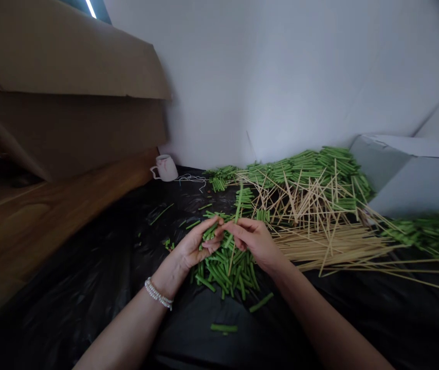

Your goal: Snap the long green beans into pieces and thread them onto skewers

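left hand [194, 247]: curled closed around short green bean pieces [209, 233].
right hand [258, 242]: closed, a long green bean [239, 201] held between its fingers; fingertips brought close to the left hand's.
cut bean pile [223, 270]: spread below both hands, on black plastic sheeting [107, 293].
bamboo skewers [327, 246]: heaped on the right.
edges: bounded by cardboard box [104, 118] and mug [167, 168] front-left, wall [219, 77] ahead, white box [416, 180] far right.
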Demonstrator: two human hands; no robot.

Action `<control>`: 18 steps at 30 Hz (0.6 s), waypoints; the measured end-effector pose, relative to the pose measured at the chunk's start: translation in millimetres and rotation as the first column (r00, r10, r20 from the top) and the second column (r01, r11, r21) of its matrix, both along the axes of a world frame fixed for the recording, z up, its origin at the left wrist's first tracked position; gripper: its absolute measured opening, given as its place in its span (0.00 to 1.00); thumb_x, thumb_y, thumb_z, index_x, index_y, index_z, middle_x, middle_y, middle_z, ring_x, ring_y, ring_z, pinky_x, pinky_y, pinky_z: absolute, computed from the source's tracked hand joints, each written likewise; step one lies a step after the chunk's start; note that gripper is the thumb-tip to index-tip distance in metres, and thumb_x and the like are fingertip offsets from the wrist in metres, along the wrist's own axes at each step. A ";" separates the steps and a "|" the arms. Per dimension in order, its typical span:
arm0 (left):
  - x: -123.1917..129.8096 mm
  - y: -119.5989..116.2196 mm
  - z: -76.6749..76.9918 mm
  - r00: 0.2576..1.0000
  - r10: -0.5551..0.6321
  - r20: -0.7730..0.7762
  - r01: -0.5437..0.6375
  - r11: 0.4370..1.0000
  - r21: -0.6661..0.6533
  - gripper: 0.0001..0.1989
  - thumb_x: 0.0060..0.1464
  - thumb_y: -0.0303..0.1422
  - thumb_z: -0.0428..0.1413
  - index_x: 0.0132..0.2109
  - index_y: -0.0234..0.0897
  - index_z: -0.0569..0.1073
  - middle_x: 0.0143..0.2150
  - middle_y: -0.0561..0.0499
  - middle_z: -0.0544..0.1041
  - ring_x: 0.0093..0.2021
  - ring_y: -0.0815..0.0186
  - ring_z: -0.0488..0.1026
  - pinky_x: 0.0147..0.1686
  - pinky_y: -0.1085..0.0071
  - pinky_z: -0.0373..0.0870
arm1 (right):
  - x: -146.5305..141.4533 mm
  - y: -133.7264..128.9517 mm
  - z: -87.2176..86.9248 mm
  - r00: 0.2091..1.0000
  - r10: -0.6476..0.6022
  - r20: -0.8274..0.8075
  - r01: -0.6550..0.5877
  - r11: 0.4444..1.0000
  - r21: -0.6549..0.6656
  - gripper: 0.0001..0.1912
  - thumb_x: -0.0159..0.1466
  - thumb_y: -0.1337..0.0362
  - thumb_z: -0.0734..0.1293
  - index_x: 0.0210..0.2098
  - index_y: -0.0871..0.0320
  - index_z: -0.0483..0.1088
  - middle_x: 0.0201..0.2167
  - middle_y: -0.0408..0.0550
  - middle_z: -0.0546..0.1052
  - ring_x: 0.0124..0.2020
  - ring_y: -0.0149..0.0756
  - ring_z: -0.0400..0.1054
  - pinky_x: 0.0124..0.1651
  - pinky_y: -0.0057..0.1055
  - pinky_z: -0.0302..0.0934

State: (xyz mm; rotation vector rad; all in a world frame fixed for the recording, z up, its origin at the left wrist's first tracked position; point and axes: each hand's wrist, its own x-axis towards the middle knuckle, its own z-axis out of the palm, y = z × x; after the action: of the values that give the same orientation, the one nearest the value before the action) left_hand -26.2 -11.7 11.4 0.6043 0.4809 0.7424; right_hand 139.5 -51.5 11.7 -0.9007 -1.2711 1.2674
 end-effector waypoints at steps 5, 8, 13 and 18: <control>-0.9 -4.2 -4.5 0.993 -0.058 -0.104 0.071 0.990 0.125 0.15 0.49 0.36 0.66 0.31 0.31 0.70 0.23 0.57 0.65 0.16 0.82 0.52 0.13 0.87 0.49 | -3.4 -2.5 1.2 0.999 0.032 -0.007 -0.032 0.999 -0.009 0.18 0.59 0.53 0.70 0.20 0.58 0.70 0.13 0.35 0.62 0.16 0.23 0.51 0.21 0.26 0.45; -1.5 -6.3 -4.0 0.987 -0.081 -0.139 0.106 0.978 0.181 0.18 0.47 0.40 0.67 0.33 0.31 0.70 0.22 0.58 0.63 0.16 0.82 0.50 0.14 0.86 0.48 | -4.6 -2.0 0.3 0.996 0.027 -0.090 -0.030 0.999 -0.031 0.17 0.58 0.53 0.71 0.21 0.58 0.70 0.12 0.34 0.60 0.16 0.23 0.49 0.20 0.27 0.42; -1.5 -7.6 -1.3 0.969 -0.070 -0.239 0.143 0.943 0.301 0.18 0.45 0.39 0.68 0.33 0.31 0.70 0.21 0.59 0.62 0.17 0.81 0.50 0.15 0.83 0.45 | -5.6 -2.3 -0.6 0.994 0.064 -0.092 -0.069 0.996 -0.051 0.16 0.57 0.53 0.71 0.22 0.59 0.72 0.11 0.34 0.59 0.15 0.23 0.48 0.20 0.27 0.40; -3.7 -10.3 1.9 0.932 -0.129 -0.339 0.240 0.920 0.310 0.16 0.47 0.38 0.66 0.30 0.33 0.68 0.21 0.59 0.62 0.17 0.80 0.49 0.16 0.80 0.45 | 0.4 -1.0 3.5 0.967 0.068 -0.246 -0.110 0.981 -0.163 0.15 0.54 0.53 0.74 0.29 0.59 0.75 0.11 0.32 0.59 0.15 0.22 0.47 0.20 0.26 0.39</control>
State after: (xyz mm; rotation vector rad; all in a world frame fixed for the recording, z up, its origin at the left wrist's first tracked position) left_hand -29.9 -22.0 13.3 1.0968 0.5791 0.5510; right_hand 139.9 -52.5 15.3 -0.7915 -1.0306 1.5292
